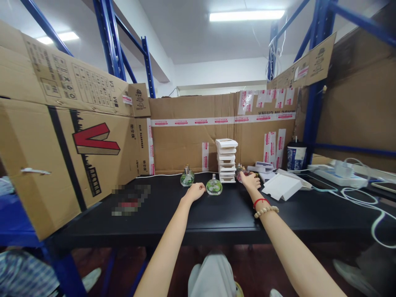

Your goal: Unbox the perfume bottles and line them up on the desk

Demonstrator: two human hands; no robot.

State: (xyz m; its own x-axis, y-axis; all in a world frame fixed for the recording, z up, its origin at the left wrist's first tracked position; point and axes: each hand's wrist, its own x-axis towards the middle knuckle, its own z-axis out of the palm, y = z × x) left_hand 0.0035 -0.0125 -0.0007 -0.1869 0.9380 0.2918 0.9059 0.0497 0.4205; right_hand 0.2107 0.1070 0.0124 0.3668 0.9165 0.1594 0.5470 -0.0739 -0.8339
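Observation:
My left hand (196, 192) rests low over the black table with its fingers curled in; whatever it may hold is hidden. Just right of it stands a glass perfume bottle (214, 186) with green liquid and a bare spray top. Behind and to the left is another green perfume bottle (187, 178), its top gold-coloured. My right hand (252, 181), with a red cord and a beaded bracelet at the wrist, reaches forward with fingers apart. It is beside pinkish glass bottles (239, 172), partly hidden by the hand and the stack; contact is unclear.
A stack of white trays (227, 161) stands behind the bottles. Right of my right hand lie an open white box (282, 185), a blue patterned cup (296, 156), a power strip (342, 175) and white cables. Cardboard walls (185, 140) enclose the black table (216, 218).

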